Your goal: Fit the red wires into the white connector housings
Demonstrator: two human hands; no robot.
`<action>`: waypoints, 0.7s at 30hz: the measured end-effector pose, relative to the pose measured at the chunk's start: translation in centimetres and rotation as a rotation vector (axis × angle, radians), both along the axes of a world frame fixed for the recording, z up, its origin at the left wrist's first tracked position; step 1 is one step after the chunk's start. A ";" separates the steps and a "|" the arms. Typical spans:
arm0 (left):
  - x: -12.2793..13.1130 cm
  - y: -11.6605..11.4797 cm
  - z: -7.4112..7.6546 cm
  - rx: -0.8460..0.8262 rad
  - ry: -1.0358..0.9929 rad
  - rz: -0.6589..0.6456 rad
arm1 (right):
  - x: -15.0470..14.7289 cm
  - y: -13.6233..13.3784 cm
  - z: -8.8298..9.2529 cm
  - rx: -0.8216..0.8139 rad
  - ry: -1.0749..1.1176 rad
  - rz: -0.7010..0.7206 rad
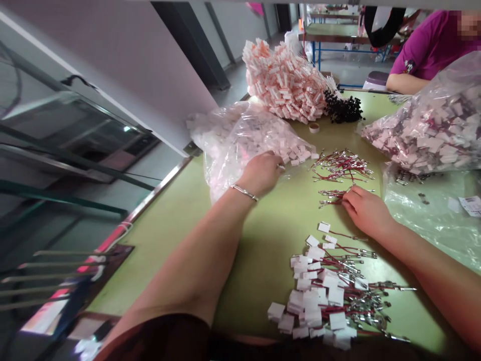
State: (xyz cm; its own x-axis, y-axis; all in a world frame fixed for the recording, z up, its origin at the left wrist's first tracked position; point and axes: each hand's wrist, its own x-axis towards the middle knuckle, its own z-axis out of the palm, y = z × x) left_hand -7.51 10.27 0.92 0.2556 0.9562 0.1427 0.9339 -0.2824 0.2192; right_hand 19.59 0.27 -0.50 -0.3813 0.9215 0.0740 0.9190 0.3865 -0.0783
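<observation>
My left hand (263, 174), with a bracelet at the wrist, reaches to the mouth of a clear plastic bag (225, 150) full of white connector housings. Its fingers are closed together beside loose white housings (296, 155); a small pale spot shows at the fingertips, too little to name. My right hand (366, 208) pinches at a small row of red wires with metal terminals (328, 197); the fingertips hide part of them. Just beyond lies a larger heap of red terminal wires (343, 166). Nearer to me is a pile of white housings with red wires attached (311, 296).
At the back stand a big heap of pale orange-white parts (281, 82), black parts (343, 108) and a tape roll (314, 128). A large bag of housings (432, 125) is at right. A person in a purple sleeve (421, 45) sits beyond. The table's left edge (150, 195) has a metal rim.
</observation>
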 end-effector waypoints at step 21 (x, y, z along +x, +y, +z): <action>7.4 -5.1 -0.9 -0.918 -1.471 0.103 | 0.9 0.6 0.5 0.023 0.480 -0.106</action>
